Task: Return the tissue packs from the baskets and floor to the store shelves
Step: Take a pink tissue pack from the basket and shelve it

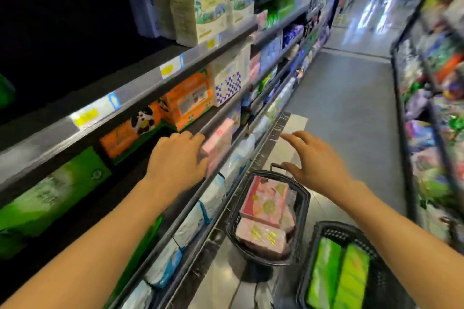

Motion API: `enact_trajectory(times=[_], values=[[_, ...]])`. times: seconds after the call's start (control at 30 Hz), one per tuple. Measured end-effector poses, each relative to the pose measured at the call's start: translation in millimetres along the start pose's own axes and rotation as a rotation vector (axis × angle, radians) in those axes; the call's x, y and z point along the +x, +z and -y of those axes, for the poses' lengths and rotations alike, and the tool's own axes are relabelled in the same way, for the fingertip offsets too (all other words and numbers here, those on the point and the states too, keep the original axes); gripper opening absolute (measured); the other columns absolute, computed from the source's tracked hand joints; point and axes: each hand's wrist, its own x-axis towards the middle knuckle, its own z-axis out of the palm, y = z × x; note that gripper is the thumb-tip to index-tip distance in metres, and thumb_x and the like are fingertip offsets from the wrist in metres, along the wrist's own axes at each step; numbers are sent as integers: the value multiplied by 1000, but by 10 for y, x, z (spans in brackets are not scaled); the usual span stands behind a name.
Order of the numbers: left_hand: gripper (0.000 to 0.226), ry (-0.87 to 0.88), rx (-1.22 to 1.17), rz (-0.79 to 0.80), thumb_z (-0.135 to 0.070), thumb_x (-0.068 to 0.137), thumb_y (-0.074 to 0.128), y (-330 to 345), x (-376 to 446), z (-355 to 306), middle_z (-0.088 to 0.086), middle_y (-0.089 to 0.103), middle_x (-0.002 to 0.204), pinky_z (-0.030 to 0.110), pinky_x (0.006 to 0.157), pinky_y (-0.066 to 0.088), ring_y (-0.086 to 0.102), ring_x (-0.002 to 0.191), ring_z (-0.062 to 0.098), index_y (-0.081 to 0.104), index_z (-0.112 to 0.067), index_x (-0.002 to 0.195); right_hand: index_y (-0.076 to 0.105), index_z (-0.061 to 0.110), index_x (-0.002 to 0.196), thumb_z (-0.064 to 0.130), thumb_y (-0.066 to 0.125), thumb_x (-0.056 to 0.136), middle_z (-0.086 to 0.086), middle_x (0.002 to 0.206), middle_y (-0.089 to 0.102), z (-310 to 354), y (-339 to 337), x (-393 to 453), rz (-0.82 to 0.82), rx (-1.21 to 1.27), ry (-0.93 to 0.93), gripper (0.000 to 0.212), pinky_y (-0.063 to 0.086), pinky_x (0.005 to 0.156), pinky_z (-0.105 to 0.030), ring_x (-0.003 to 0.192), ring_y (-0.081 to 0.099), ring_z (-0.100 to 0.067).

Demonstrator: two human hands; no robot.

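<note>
My left hand [179, 158] lies on the near end of a pink tissue pack [218, 143] that sits on the middle shelf [221, 118] at the left, fingers over its top. My right hand [313, 158] hovers open, fingers spread, above the aisle floor and the far rim of a black basket [302, 208]. That basket holds two pink tissue packs [266, 198]. A second black basket [326, 231] at the lower right holds green tissue packs [339, 276].
Orange packs [188, 100] and green packs [50, 198] fill the left shelves, with white-blue packs [190, 226] on the lowest shelf. A second stocked shelf unit [431, 108] lines the right side. The grey aisle floor [351, 108] runs ahead between them.
</note>
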Motion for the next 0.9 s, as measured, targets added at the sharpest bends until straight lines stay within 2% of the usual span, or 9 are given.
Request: enact_trajectory(times=[0.2, 0.4, 0.57, 0.73, 0.8, 0.87, 0.9], values=[[38, 60, -42, 151, -50, 84, 55, 669, 356, -284, -2, 65, 100, 37, 73, 52, 64, 90, 25, 61, -26, 114, 39, 29, 148, 46, 67, 86, -5, 143, 47, -528, 494, 16, 117, 8, 111, 70, 49, 88, -42, 120, 53, -33], [48, 90, -48, 315, -42, 81, 67, 1430, 659, -488, 6, 69, 103, 41, 76, 51, 66, 91, 31, 63, -17, 121, 38, 26, 148, 44, 68, 84, -9, 141, 47, -982, 1248, 178, 295, 75, 152, 73, 52, 88, -46, 117, 54, -37], [49, 105, -69, 452, -38, 80, 69, 1953, 847, -645, 9, 67, 103, 42, 75, 52, 64, 92, 34, 62, -15, 122, 31, 28, 152, 44, 64, 87, -9, 148, 41, -1228, 1905, 191, 456, 105, 167, 74, 51, 91, -45, 125, 49, -36], [59, 212, -138, 566, -45, 77, 72, 2584, 857, -859, 10, 68, 109, 43, 77, 52, 65, 97, 36, 61, -14, 126, 30, 26, 152, 46, 62, 90, -10, 149, 39, -1370, 2586, 18, 586, 175, 220, 72, 49, 92, -46, 128, 44, -36], [58, 244, -164, 593, -44, 76, 72, 2747, 826, -944, 10, 68, 108, 44, 76, 52, 65, 96, 35, 61, -14, 125, 30, 26, 151, 48, 65, 87, -9, 148, 39, -1337, 2771, -87, 635, 209, 240, 77, 50, 91, -47, 128, 44, -35], [59, 312, -196, 639, -45, 77, 70, 3368, 819, -1057, 10, 67, 106, 45, 75, 54, 64, 94, 34, 61, -13, 125, 29, 27, 151, 50, 69, 83, -7, 146, 40, -1397, 3299, -228, 690, 240, 302, 82, 52, 89, -47, 126, 45, -34], [59, 334, -200, 634, -45, 77, 70, 3391, 830, -1070, 9, 67, 107, 45, 74, 54, 64, 94, 34, 60, -13, 126, 27, 28, 152, 51, 70, 82, -8, 147, 39, -1370, 3302, -252, 702, 240, 289, 86, 52, 88, -46, 126, 45, -35]])
